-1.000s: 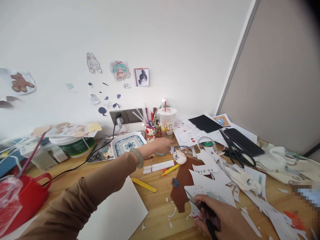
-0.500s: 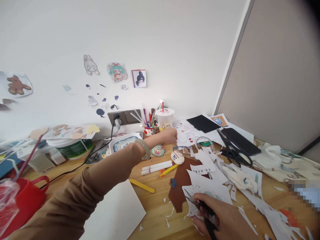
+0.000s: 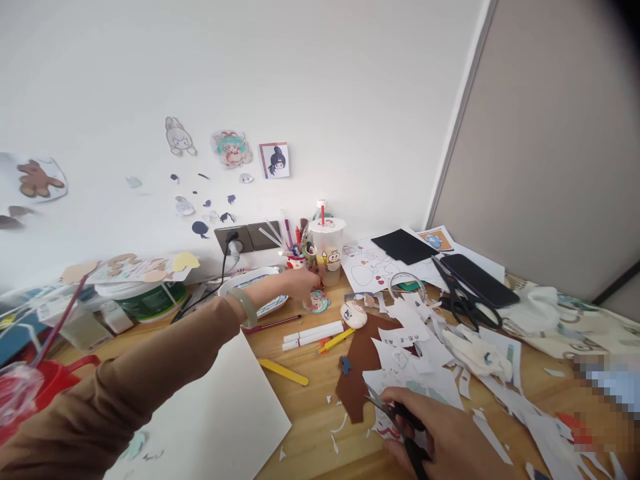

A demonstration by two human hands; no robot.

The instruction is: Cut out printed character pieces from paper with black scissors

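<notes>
My left hand (image 3: 300, 285) reaches far across the wooden desk, fingers curled down over a small round teal sticker roll (image 3: 319, 303) beside the pen cup (image 3: 299, 259). A pale bangle (image 3: 244, 305) circles that wrist. My right hand (image 3: 445, 440) rests near the front edge, closed on black-handled scissors (image 3: 400, 427) that lie on a white paper cutout (image 3: 425, 390). A brown paper sheet (image 3: 357, 373) lies under the cutouts.
White markers (image 3: 314, 335) and a yellow stick (image 3: 285, 372) lie mid-desk. A drink cup (image 3: 327, 250), large black scissors (image 3: 463, 300), a phone (image 3: 473, 280), a patterned tray (image 3: 250, 280), white board (image 3: 225, 413) and a red cup (image 3: 55, 383) surround them. Paper scraps cover the right side.
My left hand drew back leftward from beside the drink cup and dropped onto the teal sticker roll. The right hand with the scissors stayed put.
</notes>
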